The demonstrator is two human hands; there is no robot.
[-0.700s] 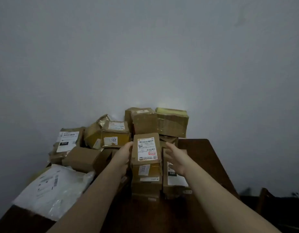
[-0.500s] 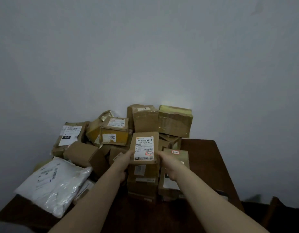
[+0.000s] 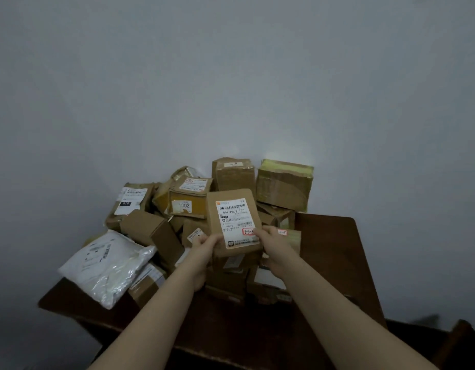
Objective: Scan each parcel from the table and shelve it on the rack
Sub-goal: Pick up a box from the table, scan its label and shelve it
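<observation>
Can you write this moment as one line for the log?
left hand: grips flat brown parcel | right hand: grips same parcel | parcel: held above pile, label toward camera | table: more parcels waiting

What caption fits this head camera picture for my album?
Left hand and right hand hold a labelled parcel above the pile on the table.

A heap of parcels (image 3: 161, 231) covers the left and middle of the worktop (image 3: 335, 252), reaching its far edge at the wall (image 3: 231, 76). A bagged parcel (image 3: 105, 265) lies at the left edge, in front of the heap. On top at the back, a tall box (image 3: 233, 174) sits just left of a wider box (image 3: 283, 185). Above the heap's middle, a flat parcel (image 3: 213, 209) stands upright, with the left hand (image 3: 205, 245) on its lower left edge and the right hand (image 3: 273, 243) on its lower right.
</observation>
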